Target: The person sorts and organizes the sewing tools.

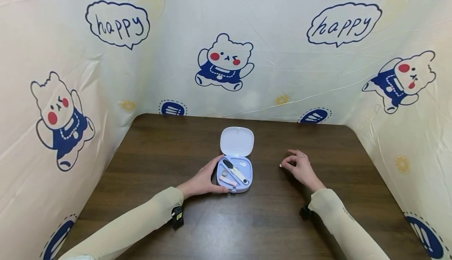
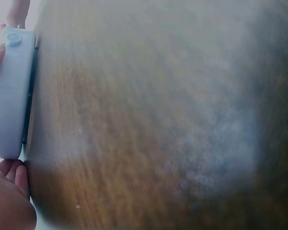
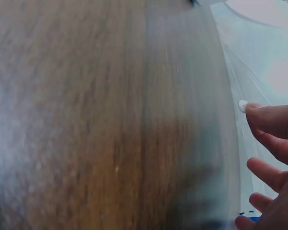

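Observation:
A lilac box (image 1: 246, 184) lies with its lid (image 1: 237, 141) raised at the back. My left hand (image 1: 204, 179) grips its left side, thumb at the front corner by the latch and fingers behind. In the left wrist view the box's side wall (image 2: 9, 100) stands between thumb and fingers. Inside lie a slim white tool with a black end (image 1: 236, 171), a small grey ring (image 1: 224, 173), a pink-and-white strip (image 1: 228, 180) and a small white piece (image 1: 242, 164). Right of the box, my right hand (image 1: 299, 168) pinches a tiny white piece (image 3: 243, 106) between thumb and forefinger, other fingers spread.
The dark wooden table (image 1: 155, 142) stretches around both hands. A pale printed cloth (image 1: 226, 1) hangs along its back and both sides. Dark wrist cameras are strapped at both cuffs, the left camera (image 1: 177, 217) close over the table.

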Demonstrator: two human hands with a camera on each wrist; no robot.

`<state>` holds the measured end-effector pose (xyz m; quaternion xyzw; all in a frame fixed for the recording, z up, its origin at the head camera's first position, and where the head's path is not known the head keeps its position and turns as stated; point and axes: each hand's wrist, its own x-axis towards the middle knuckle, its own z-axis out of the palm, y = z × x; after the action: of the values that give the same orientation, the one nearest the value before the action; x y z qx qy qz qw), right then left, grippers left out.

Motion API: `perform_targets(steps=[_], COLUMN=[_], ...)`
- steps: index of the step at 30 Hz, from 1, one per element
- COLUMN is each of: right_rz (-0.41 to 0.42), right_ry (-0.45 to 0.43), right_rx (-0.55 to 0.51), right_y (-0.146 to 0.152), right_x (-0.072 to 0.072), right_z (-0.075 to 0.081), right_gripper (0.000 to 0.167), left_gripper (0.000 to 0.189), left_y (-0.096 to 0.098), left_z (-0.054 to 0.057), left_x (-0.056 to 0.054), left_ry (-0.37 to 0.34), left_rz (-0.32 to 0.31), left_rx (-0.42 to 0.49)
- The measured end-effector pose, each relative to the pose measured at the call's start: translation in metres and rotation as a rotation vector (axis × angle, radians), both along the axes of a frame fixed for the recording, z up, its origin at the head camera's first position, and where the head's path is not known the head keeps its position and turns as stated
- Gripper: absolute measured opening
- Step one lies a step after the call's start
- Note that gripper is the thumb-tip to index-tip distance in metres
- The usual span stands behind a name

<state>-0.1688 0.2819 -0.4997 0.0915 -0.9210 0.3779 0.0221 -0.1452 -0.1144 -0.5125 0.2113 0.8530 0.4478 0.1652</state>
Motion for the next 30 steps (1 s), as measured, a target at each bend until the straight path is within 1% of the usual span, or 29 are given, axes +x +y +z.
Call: perform_targets(steps=[7,14,18,25,28,30], right_rz=[0.010,0.030,0.041,0.076,0.087,0.089], right_ry=[0.022,0.035,0.024,0.060,0.034,0.001], right_rx=[-0.012,-0.035,-0.044,-0.050,-0.068,-0.076], right_y=[-0.006,-0.015,-0.023,-0.037,-0.043,-0.047], right_x=[0.000,-0.001,0.001,0.003,0.003,0.003], right_z=[0.001,0.001,0.003,0.012,0.015,0.017], right_gripper=[0.007,0.007,0.006,0.008,0.007,0.007], left_gripper=[0.119,0.120,0.119,0.119,0.119,0.119], left_y=[-0.001,-0.001,-0.001,0.000,0.000,0.000], left_z=[-0.002,-0.003,-0.003,-0.001,0.000,0.000], left_x=[-0.001,0.000,0.000,0.000,0.000,0.000], left_ry=[-0.012,-0.008,-0.009,0.001,0.014,0.020], left_rz=[0.000,0.000,0.000,0.003,0.004,0.004], left_rx=[-0.022,-0.021,-0.020,-0.010,-0.010,-0.014])
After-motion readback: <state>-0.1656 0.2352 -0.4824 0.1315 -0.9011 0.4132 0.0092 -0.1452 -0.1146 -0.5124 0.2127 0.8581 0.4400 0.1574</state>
